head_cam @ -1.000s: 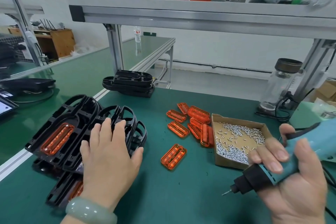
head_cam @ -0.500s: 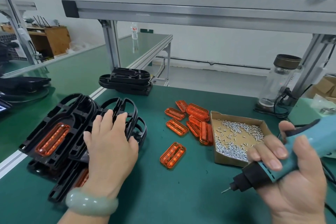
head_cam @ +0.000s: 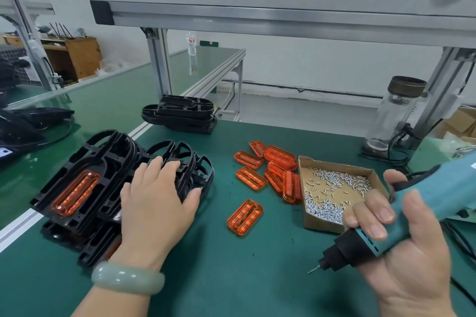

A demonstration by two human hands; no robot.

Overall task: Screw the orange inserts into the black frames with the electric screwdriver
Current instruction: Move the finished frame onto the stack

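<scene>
Several black frames (head_cam: 85, 177) lie stacked at the left of the green bench; the top left one carries an orange insert (head_cam: 76, 193). My left hand (head_cam: 157, 203) rests palm down on the stack, fingers curled over a frame's edge (head_cam: 190, 170). Loose orange inserts (head_cam: 273, 167) lie in a heap at the middle, and one more insert (head_cam: 244, 216) lies apart nearer me. My right hand (head_cam: 401, 247) grips the teal electric screwdriver (head_cam: 412, 208), its bit (head_cam: 314, 270) pointing down and left above the mat.
A cardboard tray of small silver screws (head_cam: 334, 190) sits just behind my right hand. More black frames (head_cam: 180, 113) are stacked at the bench's back edge. A glass jar (head_cam: 396, 113) stands at the back right. An aluminium shelf (head_cam: 257, 10) runs overhead.
My left hand has slid slightly further onto the frame stack and its fingers have curled over a frame edge. The screwdriver hand has barely moved.
</scene>
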